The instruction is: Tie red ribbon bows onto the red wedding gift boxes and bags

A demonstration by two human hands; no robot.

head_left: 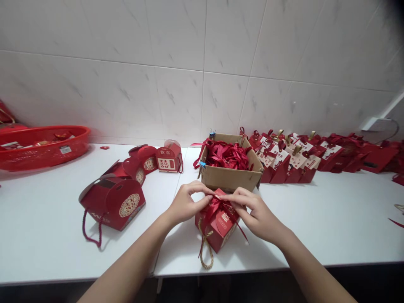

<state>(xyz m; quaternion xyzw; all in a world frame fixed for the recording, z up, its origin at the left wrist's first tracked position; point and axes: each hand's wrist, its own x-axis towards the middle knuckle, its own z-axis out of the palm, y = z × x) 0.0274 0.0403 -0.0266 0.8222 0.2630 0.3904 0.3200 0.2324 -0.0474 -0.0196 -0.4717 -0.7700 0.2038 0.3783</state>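
Observation:
A red gift box (221, 225) with gold lettering stands near the table's front edge, a gold rope handle (206, 252) hanging down its front. A dark red ribbon bow (217, 205) lies on its top, with loose tails on both sides. My left hand (189, 201) pinches the bow from the left, thumb and forefinger close together. From the right, my right hand (254, 212) has its fingers closed on the ribbon at the bow's knot. Just behind the box is a cardboard box (232, 177) filled with red ribbons (225, 155).
Several red boxes (116, 202) stand on the left, one with a dark rope handle. A red plastic basin (47, 147) sits at the far left. Several red gift bags (284, 162) line the back right by the tiled wall. The white table (126, 261) ends in front.

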